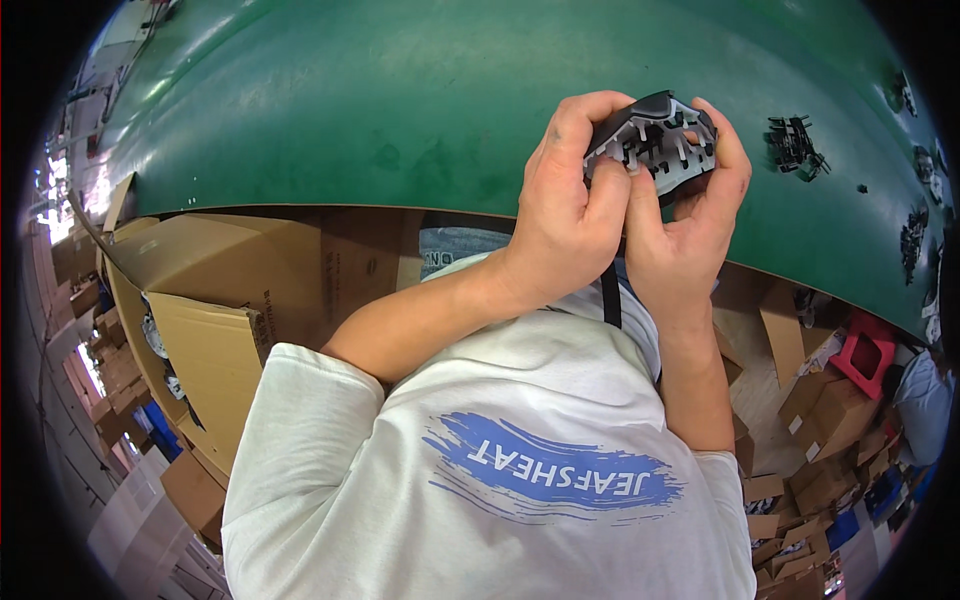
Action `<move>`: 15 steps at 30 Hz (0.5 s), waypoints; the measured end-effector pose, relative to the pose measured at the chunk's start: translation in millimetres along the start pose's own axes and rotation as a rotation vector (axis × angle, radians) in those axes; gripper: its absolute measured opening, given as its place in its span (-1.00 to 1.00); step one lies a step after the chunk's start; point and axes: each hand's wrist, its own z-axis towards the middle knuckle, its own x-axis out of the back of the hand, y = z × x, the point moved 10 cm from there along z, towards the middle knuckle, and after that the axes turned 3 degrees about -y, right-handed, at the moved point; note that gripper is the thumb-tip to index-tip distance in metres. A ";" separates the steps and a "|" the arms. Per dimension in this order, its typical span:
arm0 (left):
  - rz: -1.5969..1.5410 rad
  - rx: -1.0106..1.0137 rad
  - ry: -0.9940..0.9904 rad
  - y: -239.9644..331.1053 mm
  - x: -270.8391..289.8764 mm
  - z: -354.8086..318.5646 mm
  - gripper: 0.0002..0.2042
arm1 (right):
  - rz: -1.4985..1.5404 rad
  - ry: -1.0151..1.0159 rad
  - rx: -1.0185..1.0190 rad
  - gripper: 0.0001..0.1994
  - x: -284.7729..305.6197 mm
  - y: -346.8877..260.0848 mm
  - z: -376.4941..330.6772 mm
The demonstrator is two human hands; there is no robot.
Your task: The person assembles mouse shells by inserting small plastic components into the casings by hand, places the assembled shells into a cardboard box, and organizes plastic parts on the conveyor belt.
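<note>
Above the near edge of the green table, both my hands grip a curved plastic shell (662,140), black outside and pale grey inside, with small black parts and posts set in its hollow. My left hand (572,190) wraps its left side, the thumb pressing at the inner lower edge. Around the right side curl the fingers of my right hand (695,210), with that thumb beside the other one. The shell's open side is tilted toward me, and my fingers hide parts of its rim. What exactly the shell belongs to, I cannot tell.
A pile of black plastic parts (795,147) lies right of my hands on the green table (400,110). More black parts (913,240) sit along the table's right end. Large open cardboard boxes (230,270) stand at left; a red stool (866,352) and cartons (830,415) are at right.
</note>
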 end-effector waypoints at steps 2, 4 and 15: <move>-0.002 0.015 -0.019 1.2 -2.8 1.9 -0.61 | -0.041 -0.008 0.003 -0.30 1.9 -1.5 -0.2; -0.015 0.017 -0.034 3.0 -5.5 5.9 -0.61 | 0.041 -0.012 -0.068 -0.28 5.7 2.3 2.7; -0.363 0.371 0.164 71.2 134.1 -25.9 -0.48 | -0.259 -0.052 -0.129 -0.45 71.8 -22.9 28.8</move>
